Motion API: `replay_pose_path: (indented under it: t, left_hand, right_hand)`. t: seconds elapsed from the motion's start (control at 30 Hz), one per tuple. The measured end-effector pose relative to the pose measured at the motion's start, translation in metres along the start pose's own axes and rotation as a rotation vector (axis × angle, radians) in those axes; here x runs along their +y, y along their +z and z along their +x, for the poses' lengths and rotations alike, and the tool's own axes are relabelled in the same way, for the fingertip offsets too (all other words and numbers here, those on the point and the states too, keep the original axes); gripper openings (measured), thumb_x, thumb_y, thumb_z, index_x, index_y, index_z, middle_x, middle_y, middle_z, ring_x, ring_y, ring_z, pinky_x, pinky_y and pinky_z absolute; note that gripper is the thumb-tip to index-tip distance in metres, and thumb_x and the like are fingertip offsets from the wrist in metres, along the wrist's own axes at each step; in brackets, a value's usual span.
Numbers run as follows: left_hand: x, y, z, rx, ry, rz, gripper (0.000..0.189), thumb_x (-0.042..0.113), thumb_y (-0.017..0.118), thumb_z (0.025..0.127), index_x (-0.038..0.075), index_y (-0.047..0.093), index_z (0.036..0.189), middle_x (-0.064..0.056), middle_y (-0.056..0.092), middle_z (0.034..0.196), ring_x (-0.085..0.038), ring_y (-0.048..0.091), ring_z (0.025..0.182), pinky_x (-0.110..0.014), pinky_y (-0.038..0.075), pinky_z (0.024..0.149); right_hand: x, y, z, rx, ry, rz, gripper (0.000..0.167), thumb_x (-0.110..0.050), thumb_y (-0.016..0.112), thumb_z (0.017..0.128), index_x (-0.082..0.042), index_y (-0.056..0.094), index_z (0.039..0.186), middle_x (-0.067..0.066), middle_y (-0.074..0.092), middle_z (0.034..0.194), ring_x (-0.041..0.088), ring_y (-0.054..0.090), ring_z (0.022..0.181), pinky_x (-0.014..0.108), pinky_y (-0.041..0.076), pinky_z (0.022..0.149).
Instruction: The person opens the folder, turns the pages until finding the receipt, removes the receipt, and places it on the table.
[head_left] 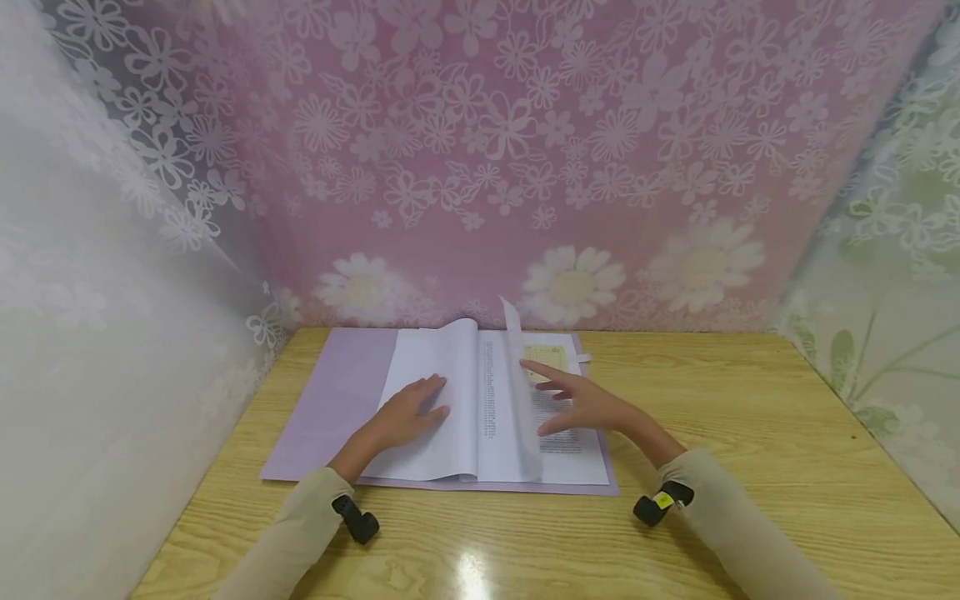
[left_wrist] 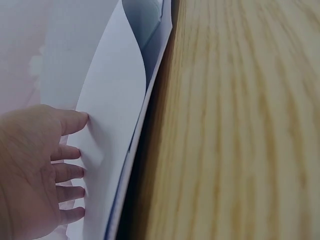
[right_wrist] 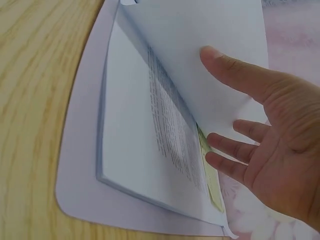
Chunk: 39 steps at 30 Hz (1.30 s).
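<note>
A lilac folder (head_left: 330, 392) lies spread on the table with a stack of white sheets inside. My left hand (head_left: 408, 412) rests with extended fingers on the turned white pages (left_wrist: 107, 95) at the folder's left side. One page (head_left: 517, 400) stands lifted near the middle, curving upward at its far end. Right beside it is my right hand (head_left: 581, 400), fingers spread and thumb touching the page's back in the right wrist view. Beneath that hand shows a printed sheet (right_wrist: 172, 125) with a yellow-green patch (right_wrist: 212, 175) near its far end.
A wood-grain table (head_left: 750, 417) carries the folder and reaches out on both sides. Flowered pink cloth (head_left: 525, 167) hangs behind it, with pale cloth (head_left: 112, 333) at the left and more at the right. A small tab (head_left: 583, 358) sticks out from the folder's right edge.
</note>
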<state>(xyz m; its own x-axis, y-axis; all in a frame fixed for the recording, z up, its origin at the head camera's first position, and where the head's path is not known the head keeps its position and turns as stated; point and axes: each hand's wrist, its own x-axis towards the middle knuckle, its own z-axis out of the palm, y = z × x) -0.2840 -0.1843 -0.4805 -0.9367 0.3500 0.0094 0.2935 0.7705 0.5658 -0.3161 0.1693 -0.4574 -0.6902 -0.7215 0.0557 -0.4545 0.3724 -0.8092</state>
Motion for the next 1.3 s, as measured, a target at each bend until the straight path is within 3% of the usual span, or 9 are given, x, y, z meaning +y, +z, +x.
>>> replay_pose_path:
  t: [0.37, 0.67, 0.83, 1.07, 1.3]
  left_hand:
    - [-0.002, -0.001, 0.000, 0.010, 0.028, -0.096, 0.062, 0.034, 0.056, 0.105, 0.003, 0.039, 0.156, -0.018, 0.034, 0.164, -0.042, 0.028, 0.154, -0.054, 0.023, 0.126]
    - [-0.002, 0.000, 0.001, 0.043, -0.010, -0.209, 0.055, 0.033, 0.048, 0.108, 0.003, 0.041, 0.155, -0.017, 0.036, 0.164, -0.037, 0.029, 0.154, -0.051, 0.023, 0.127]
    - [0.002, -0.003, -0.001, 0.044, -0.039, -0.276, 0.056, 0.034, 0.044, 0.110, 0.002, 0.040, 0.155, -0.016, 0.038, 0.163, -0.035, 0.031, 0.154, -0.051, 0.025, 0.126]
    - [0.003, -0.005, -0.001, 0.041, -0.070, -0.269, 0.059, 0.041, 0.042, 0.110, 0.006, 0.037, 0.158, -0.015, 0.038, 0.163, -0.036, 0.032, 0.153, -0.053, 0.027, 0.125]
    - [0.006, -0.006, 0.002, 0.043, -0.094, -0.254, 0.063, 0.045, 0.042, 0.109, 0.009, 0.033, 0.160, -0.015, 0.035, 0.164, -0.037, 0.031, 0.153, -0.054, 0.026, 0.125]
  right_hand:
    - [-0.004, 0.011, 0.007, -0.026, -0.015, -0.111, 0.102, -0.027, 0.088, 0.080, -0.020, 0.028, 0.163, 0.009, 0.023, 0.170, 0.043, 0.041, 0.146, 0.065, 0.040, 0.112]
    - [-0.014, 0.016, 0.008, -0.017, 0.012, -0.207, 0.095, -0.029, 0.088, 0.079, -0.015, 0.038, 0.159, 0.018, 0.021, 0.169, 0.042, 0.020, 0.156, 0.062, 0.028, 0.122]
    - [-0.014, 0.021, 0.009, -0.018, 0.006, -0.219, 0.092, -0.029, 0.089, 0.079, -0.015, 0.042, 0.156, 0.017, 0.024, 0.169, 0.042, 0.022, 0.156, 0.061, 0.029, 0.121]
    - [-0.013, 0.027, 0.012, -0.028, 0.024, -0.273, 0.090, -0.034, 0.088, 0.079, -0.019, 0.044, 0.156, 0.012, 0.025, 0.169, 0.037, 0.022, 0.157, 0.058, 0.029, 0.123]
    - [-0.018, 0.032, 0.013, -0.016, 0.008, -0.310, 0.087, -0.033, 0.088, 0.080, -0.016, 0.046, 0.154, 0.014, 0.027, 0.168, 0.041, 0.027, 0.154, 0.060, 0.033, 0.120]
